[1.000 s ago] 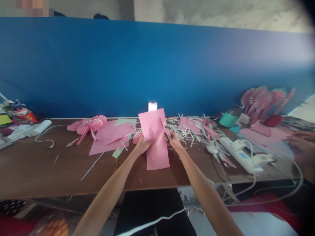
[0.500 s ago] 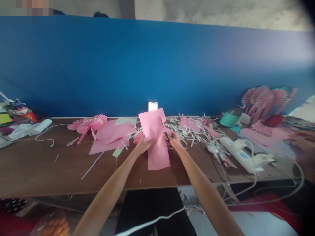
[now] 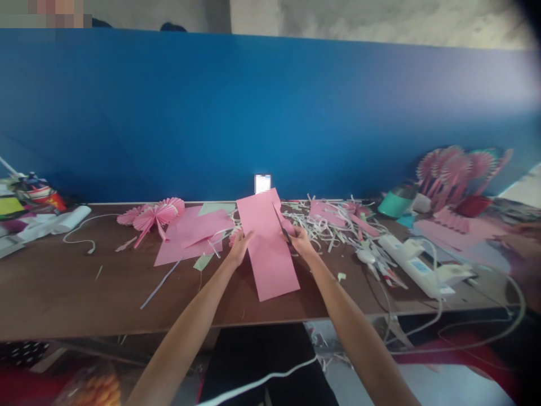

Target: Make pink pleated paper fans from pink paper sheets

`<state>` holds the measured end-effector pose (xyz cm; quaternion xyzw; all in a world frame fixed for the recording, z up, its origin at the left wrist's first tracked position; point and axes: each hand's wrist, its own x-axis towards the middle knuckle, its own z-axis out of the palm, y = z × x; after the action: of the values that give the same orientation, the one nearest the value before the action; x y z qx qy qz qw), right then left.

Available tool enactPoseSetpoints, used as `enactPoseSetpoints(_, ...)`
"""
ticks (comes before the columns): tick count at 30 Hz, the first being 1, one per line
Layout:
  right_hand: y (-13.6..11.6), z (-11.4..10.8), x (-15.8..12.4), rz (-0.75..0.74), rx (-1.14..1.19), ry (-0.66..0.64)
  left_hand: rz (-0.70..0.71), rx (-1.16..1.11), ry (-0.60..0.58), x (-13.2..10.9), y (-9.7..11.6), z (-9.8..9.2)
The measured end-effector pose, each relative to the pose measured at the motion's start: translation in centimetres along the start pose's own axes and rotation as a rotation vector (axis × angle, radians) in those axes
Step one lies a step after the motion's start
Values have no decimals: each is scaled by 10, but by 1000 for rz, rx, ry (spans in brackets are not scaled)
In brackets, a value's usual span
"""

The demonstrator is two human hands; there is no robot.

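My left hand [image 3: 240,247] grips the left edge of a long pink sheet of paper [image 3: 269,248], thumb on top. The sheet tilts up over the table, its far end leaning slightly left. In my right hand [image 3: 300,239] is a pair of scissors [image 3: 282,223], with the blades pointing up and away along the sheet's right side. A pink strip curls beside the blades, close to my right fingers. Behind the sheet, a lit phone [image 3: 262,182] stands against the blue partition.
White and pink paper strips [image 3: 321,228] are heaped to the right. Pink pleated rosettes [image 3: 157,214] and pink sheets [image 3: 194,228] lie left. A white power strip [image 3: 416,265] with cables sits at right, near another person's hand [image 3: 526,242]. The brown table [image 3: 51,293] ends close to my lap.
The pink sheet has flattened and turned, its near end shifting right. My left hand has moved left to the sheet's edge. A small pale scrap now shows right of my right forearm.
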<state>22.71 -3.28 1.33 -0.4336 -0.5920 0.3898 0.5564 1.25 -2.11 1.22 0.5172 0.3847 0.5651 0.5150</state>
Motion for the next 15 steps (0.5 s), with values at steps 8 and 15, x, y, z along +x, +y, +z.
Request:
enactPoseSetpoints(8,-3,2,-2,-46,-12,-96,-29,-94,3,1,3,-3)
enactPoseSetpoints(15,0,3,-3,14,61,-47,-62,95,58,-2,6,0)
